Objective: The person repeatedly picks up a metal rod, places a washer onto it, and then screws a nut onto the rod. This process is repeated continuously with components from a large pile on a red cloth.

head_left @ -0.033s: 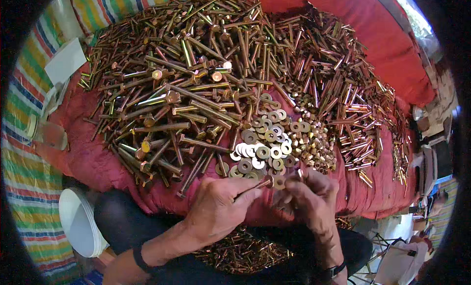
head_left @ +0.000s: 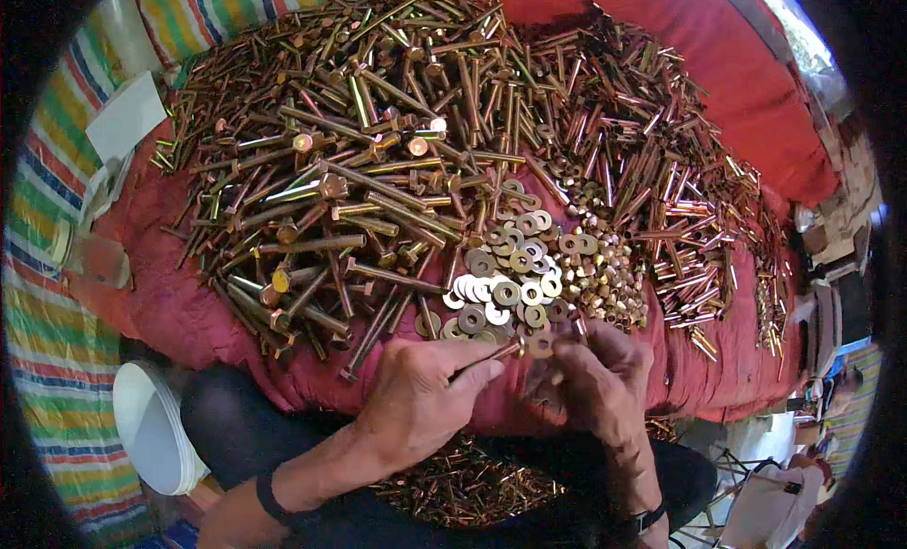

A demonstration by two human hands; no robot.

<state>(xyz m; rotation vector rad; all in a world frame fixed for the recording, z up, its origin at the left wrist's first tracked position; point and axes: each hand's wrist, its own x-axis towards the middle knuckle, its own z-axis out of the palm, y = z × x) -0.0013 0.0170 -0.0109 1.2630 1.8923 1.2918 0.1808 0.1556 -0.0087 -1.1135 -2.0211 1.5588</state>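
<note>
Between thumb and fingers, my left hand (head_left: 425,388) grips a bolt (head_left: 496,353), its end pointing right. My right hand (head_left: 605,379) is closed on a flat round washer (head_left: 540,345), held just beyond the bolt's end. A small shiny metal piece (head_left: 580,331) shows at my right fingertips; its kind is hard to tell. Right behind both hands lies a heap of loose washers (head_left: 506,293). Beside it is a pile of small nuts (head_left: 605,270). Large hex bolts (head_left: 331,187) are heaped to the left.
Narrow metal sleeves or tubes (head_left: 694,218) pile up on the right. Everything rests on a red padded cloth (head_left: 161,209). A white bucket (head_left: 156,426) stands at lower left, near striped sheeting (head_left: 76,379). More metal pieces (head_left: 472,488) lie below, between my legs.
The washer in my right hand has shifted slightly up and to the right, a little away from the bolt's end. My left hand is nearly still.
</note>
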